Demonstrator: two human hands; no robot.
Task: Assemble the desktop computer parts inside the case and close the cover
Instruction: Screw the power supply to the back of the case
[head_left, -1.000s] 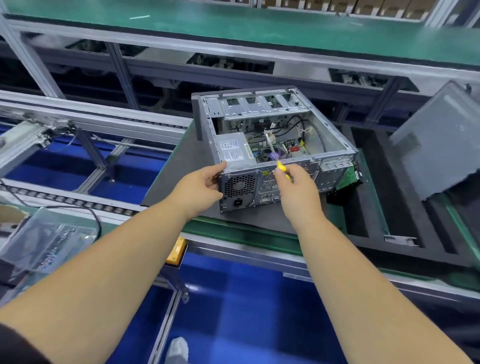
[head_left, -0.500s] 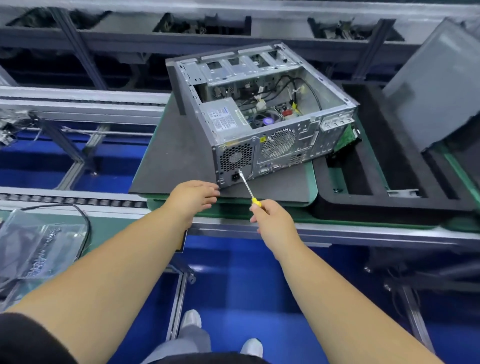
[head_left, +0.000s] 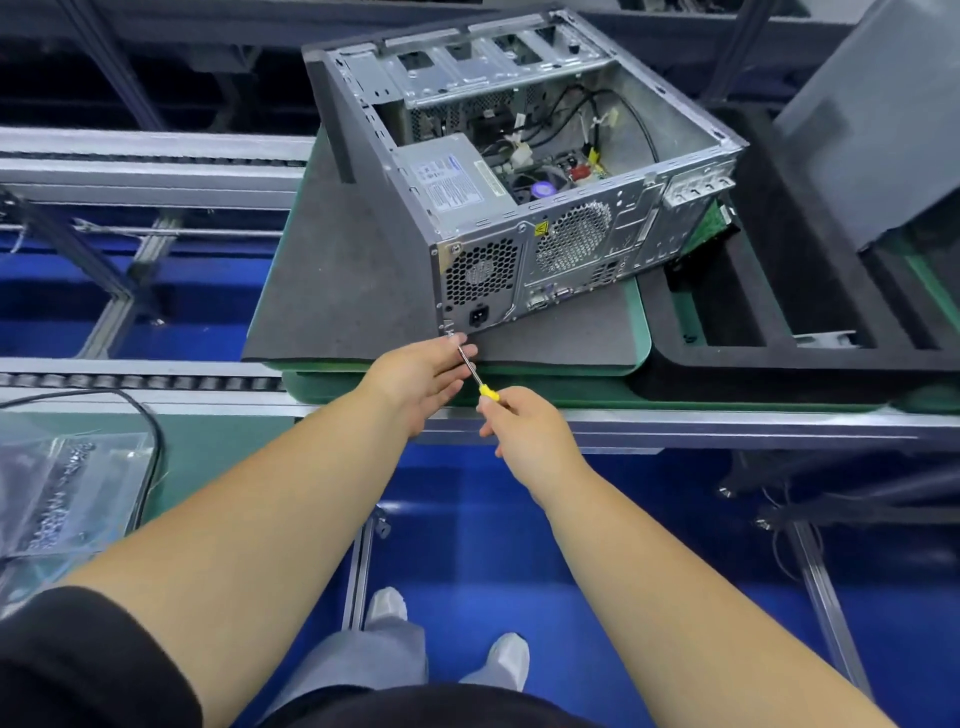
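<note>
An open grey computer case (head_left: 582, 244) lies on its side on a dark foam mat (head_left: 337, 291), its rear panel facing me, with the power supply (head_left: 452, 179), cables and motherboard visible inside. My right hand (head_left: 524, 421) grips a yellow-handled screwdriver (head_left: 475, 371), whose tip points at the case's lower left rear corner. My left hand (head_left: 415, 379) reaches to the same corner, fingertips at the screwdriver shaft near the tip. I cannot tell whether a screw sits there. A grey side cover (head_left: 872, 119) leans at the right.
A black foam tray (head_left: 779, 312) with slots lies right of the mat. Aluminium conveyor rails (head_left: 145, 166) run across at left. A clear plastic bag (head_left: 57, 499) and a black cable (head_left: 140, 415) lie at lower left. Blue floor and my shoes show below.
Both hands have come out of the case top and down to its lower left rear corner. The screwdriver tip moved from inside the case to that corner, and the view tilted down.
</note>
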